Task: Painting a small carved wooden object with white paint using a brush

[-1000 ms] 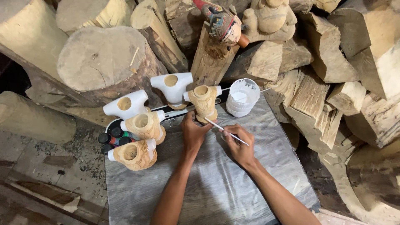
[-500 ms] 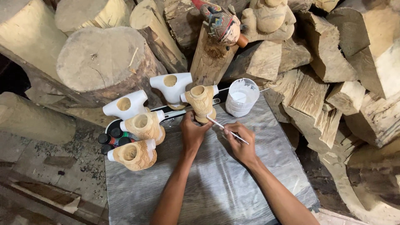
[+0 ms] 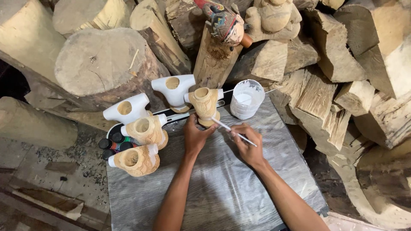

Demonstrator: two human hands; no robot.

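Note:
My left hand (image 3: 195, 136) grips the base of a carved wooden torso piece (image 3: 204, 104) standing upright on the grey board (image 3: 222, 188). My right hand (image 3: 247, 143) holds a thin white paintbrush (image 3: 233, 131) whose tip touches the lower right side of that piece. A white cup of white paint (image 3: 245, 99) stands just right of it. Four similar torso pieces stand to the left: two painted white (image 3: 126, 109) (image 3: 173, 88), two bare wood with white arms (image 3: 145, 129) (image 3: 135, 160).
Logs and split wood blocks (image 3: 102, 66) ring the board on the back and right. A painted carved puppet head (image 3: 224, 21) sits on an upright log. Small paint pots (image 3: 112, 143) lie at the board's left edge. A plain carved figure (image 3: 272, 19) rests at the back.
The view has barely shifted. My right hand and brush have moved slightly along the carved piece; the left hand keeps its grip.

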